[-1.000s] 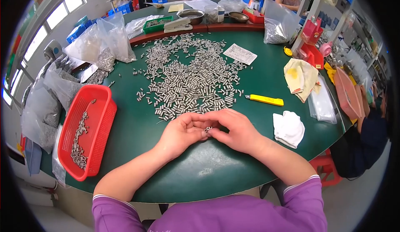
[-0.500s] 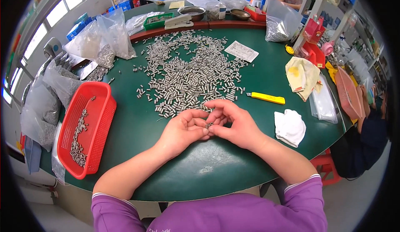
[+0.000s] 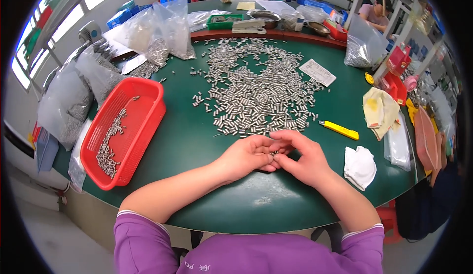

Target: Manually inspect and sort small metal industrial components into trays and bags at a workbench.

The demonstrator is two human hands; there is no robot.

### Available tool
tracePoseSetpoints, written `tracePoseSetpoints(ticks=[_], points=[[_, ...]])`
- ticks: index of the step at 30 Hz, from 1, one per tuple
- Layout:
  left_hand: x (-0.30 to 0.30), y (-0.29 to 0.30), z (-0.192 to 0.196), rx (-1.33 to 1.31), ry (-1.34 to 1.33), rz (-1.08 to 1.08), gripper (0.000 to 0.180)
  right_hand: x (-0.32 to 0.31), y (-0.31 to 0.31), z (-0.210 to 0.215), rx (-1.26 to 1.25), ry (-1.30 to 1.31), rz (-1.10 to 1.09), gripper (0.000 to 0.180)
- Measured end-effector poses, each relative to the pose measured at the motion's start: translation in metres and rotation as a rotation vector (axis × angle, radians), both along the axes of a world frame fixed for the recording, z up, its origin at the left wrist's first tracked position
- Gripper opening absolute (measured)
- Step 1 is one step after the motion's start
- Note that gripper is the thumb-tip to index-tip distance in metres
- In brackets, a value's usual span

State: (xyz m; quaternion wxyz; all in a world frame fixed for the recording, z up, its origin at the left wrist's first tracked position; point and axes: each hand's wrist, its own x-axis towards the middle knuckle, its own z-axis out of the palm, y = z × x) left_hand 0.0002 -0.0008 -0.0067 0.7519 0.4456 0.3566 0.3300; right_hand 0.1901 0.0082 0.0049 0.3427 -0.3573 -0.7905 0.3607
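Observation:
My left hand and my right hand meet above the green table, just short of a wide pile of small metal cylinders. Between their fingertips is a tiny metal piece, probably one of these cylinders; the fingers cover most of it. Thumb and fingers of my right hand pinch it, while the curled fingers and thumb of my left hand close in from the other side. To the left stands a red plastic basket, tilted in view, with a scatter of similar cylinders along its left side.
A yellow utility knife, a white cloth and a cream glove lie to the right. Beyond the pile are a paper slip and a green tray. Filled plastic bags crowd the left edge. Another person sits far right.
The whole view has shifted, so the table and hands appear farther right. Both hands stay together around the small metal piece, with little change in their grip.

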Motion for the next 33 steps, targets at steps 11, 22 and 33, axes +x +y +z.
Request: tracePoseSetpoints(ticks=[11, 22, 33], points=[[0.0, 0.002, -0.007, -0.038, 0.056, -0.087, 0.015, -0.001, -0.001, 0.002, 0.266, 0.007, -0.088, 0.033], [-0.026, 0.016, 0.032, 1.32, 0.491, 0.585, 0.016, -0.001, 0.001, 0.002, 0.233, 0.015, -0.075, 0.032], [-0.012, 0.01, 0.003, 1.32, 1.001, 0.074, 0.073, 0.002, 0.003, -0.002, 0.266, -0.139, 0.066, 0.026]])
